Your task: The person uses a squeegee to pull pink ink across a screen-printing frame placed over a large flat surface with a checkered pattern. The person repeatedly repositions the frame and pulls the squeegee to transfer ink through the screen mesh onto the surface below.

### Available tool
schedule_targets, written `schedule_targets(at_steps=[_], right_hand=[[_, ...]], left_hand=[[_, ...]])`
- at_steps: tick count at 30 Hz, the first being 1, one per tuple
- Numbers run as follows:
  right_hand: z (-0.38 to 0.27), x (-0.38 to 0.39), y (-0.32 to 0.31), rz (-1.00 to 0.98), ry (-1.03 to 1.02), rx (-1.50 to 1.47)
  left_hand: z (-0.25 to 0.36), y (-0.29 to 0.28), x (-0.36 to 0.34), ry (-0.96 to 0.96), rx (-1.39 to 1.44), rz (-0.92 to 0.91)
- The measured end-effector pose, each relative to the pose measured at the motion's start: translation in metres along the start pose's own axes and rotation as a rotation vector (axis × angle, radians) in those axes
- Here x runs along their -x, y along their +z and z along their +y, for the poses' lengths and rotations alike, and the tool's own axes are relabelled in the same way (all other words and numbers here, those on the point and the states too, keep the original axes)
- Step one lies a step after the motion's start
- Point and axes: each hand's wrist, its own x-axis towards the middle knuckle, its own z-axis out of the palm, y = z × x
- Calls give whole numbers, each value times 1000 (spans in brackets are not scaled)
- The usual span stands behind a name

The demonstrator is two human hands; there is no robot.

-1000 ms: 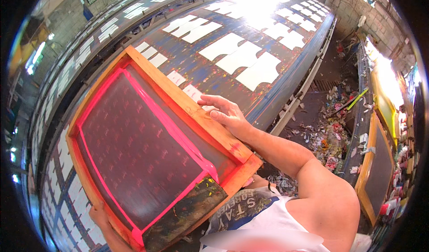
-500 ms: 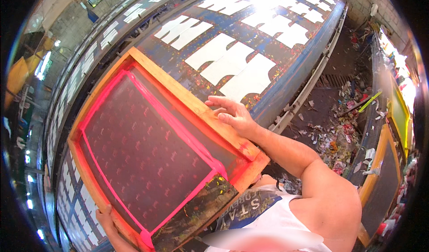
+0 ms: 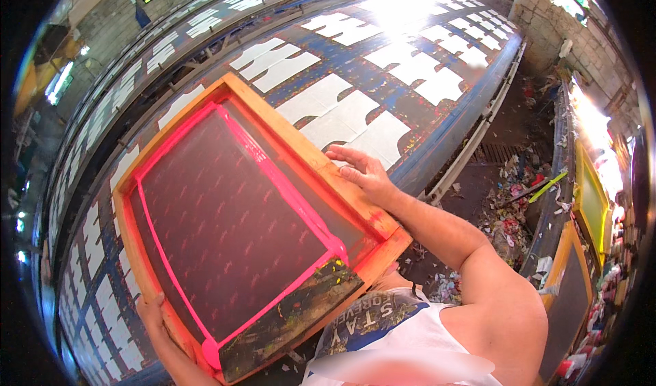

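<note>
Nearest us, toward 5 o'clock, is our white tank top (image 3: 430, 335); to its left, stretching from 6 to 10 o'clock, we have a wooden silk-screen frame (image 3: 229, 215), tilted, its dark mesh bordered by pink lines, with a paint-smeared dark strip (image 3: 294, 317) at its near end. Our left hand (image 3: 152, 312) has its grip on the frame's outer rail at 8 o'clock. Our right hand (image 3: 365, 177) is at the opposite rail, its grip released, fingers loosely bent and parted; we cannot tell how firmly it rests there. Beyond, toward 12 and 1 o'clock, we see a long counter (image 3: 437, 153) carrying white cut-out panels (image 3: 365, 123). Scraps (image 3: 509, 218) litter the floor past 3 o'clock, a wood-edged screen (image 3: 570, 300) leans at 4, and a block wall (image 3: 588, 41) stands at 2.
</note>
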Motion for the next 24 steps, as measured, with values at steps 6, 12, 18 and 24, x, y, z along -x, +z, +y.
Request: schedule_targets(at_steps=[6,12,18,24], right_hand=[[-16,-64,-99,-96,9,107],[-23,-123,-223,-46,99,238],[-14,-120,-337,81,116,185],[-5,-109,-411,143,92,162]], left_hand=[[57,87,-13,54,44,51],[110,233,1,95,7,113],[154,362,48,36,29,117],[193,428,91,8,30,103]])
